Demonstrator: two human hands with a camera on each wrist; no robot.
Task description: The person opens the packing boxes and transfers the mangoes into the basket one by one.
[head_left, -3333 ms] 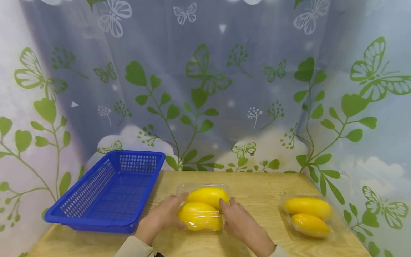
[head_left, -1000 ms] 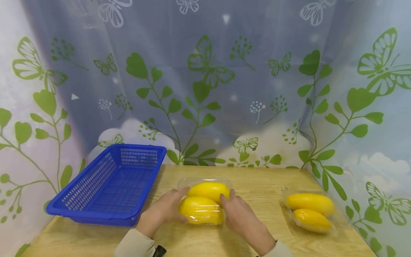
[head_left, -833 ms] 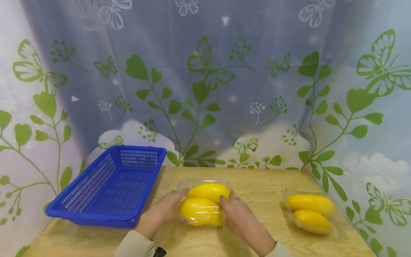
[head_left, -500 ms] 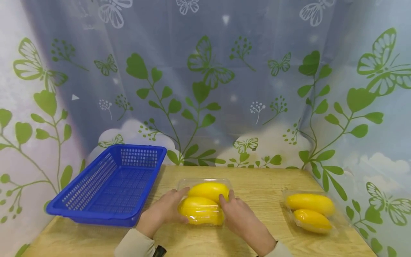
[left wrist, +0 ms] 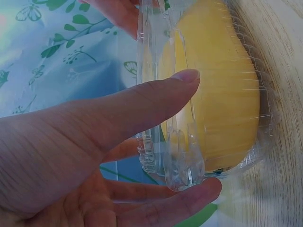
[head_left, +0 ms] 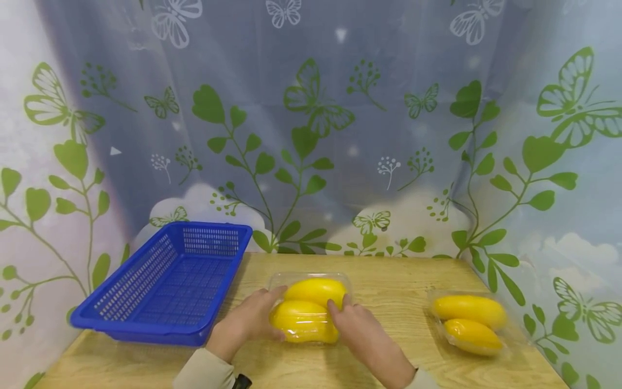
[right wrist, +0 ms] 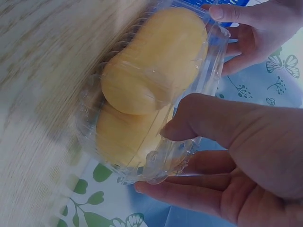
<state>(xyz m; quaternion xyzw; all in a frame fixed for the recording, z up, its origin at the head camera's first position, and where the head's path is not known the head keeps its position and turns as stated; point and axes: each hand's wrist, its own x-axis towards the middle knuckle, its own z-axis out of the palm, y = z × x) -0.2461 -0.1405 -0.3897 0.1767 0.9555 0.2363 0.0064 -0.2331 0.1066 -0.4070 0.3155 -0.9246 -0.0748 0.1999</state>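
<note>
In the head view, a clear plastic clamshell box [head_left: 307, 275] sits on the table, holding two plump yellow fruits [head_left: 316, 292] that look like mangoes. My left hand [head_left: 250, 316] grips its left end, the thumb on the near side. In the left wrist view that thumb [left wrist: 156, 97] lies across the clear plastic, with the fingers round the rim. My right hand [head_left: 364, 332] holds the opposite end. The right wrist view shows its bent thumb [right wrist: 189, 116] against the lid edge and the fingers under the projecting rim tab [right wrist: 154, 170]. The box looks closed.
An empty blue mesh basket [head_left: 182, 292] stands to the left, close to my left hand. Another clear box with two yellow fruits [head_left: 468, 312] lies at the right of the wooden table [head_left: 393, 286]. A curtain [head_left: 389, 162] printed with butterflies hangs behind and along the sides.
My right thumb and fingers have shifted slightly left on the box's right end. The left hand keeps its place, and the box has stayed put while the head view tilts a little.
</note>
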